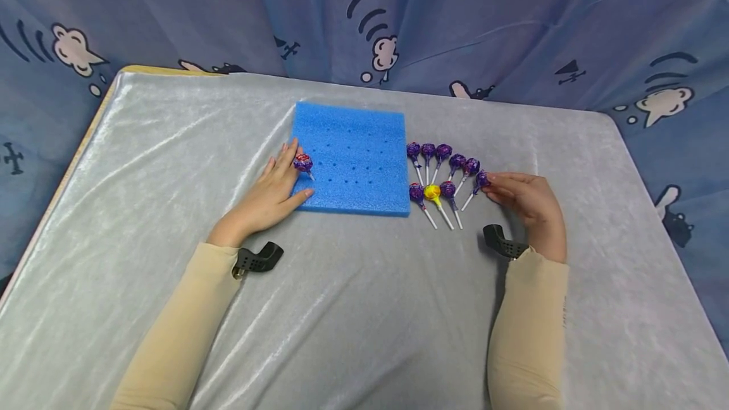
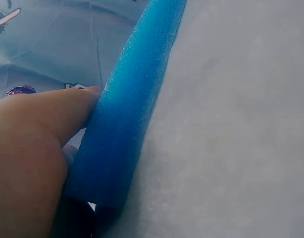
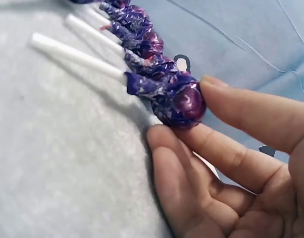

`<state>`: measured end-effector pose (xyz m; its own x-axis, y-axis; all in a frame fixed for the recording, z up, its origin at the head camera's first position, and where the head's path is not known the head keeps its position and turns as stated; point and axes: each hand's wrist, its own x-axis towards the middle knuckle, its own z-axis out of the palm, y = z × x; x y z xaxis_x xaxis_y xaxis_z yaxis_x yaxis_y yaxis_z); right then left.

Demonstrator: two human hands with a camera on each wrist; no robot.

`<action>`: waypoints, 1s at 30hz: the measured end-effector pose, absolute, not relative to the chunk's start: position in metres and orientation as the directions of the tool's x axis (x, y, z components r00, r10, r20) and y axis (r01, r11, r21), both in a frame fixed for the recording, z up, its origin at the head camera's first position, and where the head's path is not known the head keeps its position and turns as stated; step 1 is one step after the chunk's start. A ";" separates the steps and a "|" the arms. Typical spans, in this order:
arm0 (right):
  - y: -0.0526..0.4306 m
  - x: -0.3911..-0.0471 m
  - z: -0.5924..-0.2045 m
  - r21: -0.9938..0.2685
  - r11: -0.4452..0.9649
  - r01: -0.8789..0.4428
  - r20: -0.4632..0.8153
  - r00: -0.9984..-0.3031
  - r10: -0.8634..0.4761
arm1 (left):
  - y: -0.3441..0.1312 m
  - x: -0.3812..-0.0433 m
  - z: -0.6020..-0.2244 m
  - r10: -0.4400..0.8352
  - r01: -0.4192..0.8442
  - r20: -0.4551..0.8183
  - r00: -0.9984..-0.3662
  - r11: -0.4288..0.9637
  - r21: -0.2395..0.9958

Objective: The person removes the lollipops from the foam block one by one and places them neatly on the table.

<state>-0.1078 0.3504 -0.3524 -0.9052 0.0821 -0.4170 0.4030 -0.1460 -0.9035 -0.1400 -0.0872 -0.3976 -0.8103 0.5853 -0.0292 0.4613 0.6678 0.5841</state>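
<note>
A blue foam block dotted with small holes lies on the table. One purple lollipop stands in it near the left edge. My left hand rests spread on that edge, fingers straight, thumb at the front corner; in the left wrist view the thumb touches the foam block. To the right of the block, my right hand pinches the wrapped head of a purple lollipop at the right end of a row. Its white stick points away from the fingers.
Several more purple lollipops lie in two rows beside the block, sticks toward the front. A yellow lollipop is in the front row. Grey velvety cloth covers the table, and a blue patterned curtain hangs behind it.
</note>
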 end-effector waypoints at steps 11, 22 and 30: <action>0.333 -0.117 -0.351 -0.900 -0.072 0.429 -0.434 -0.878 0.200 | -0.094 -0.137 -0.398 0.567 0.443 -0.036 -0.823 0.680 0.584; 0.341 -0.115 -0.342 -0.878 0.104 0.466 -0.434 -0.870 0.233 | -0.094 -0.139 -0.396 0.564 0.451 -0.031 -0.825 0.692 0.564; 0.326 -0.105 -0.311 -0.921 0.193 0.339 -0.248 -0.891 0.381 | -0.087 -0.141 -0.395 0.588 0.477 -0.025 -0.809 0.681 0.556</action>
<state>-0.1054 0.3257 -0.3114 -0.8908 0.3807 -0.2482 0.3391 0.1931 -0.9207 -0.1410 -0.0873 -0.3954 -0.8087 0.5877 -0.0250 0.4773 0.6805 0.5559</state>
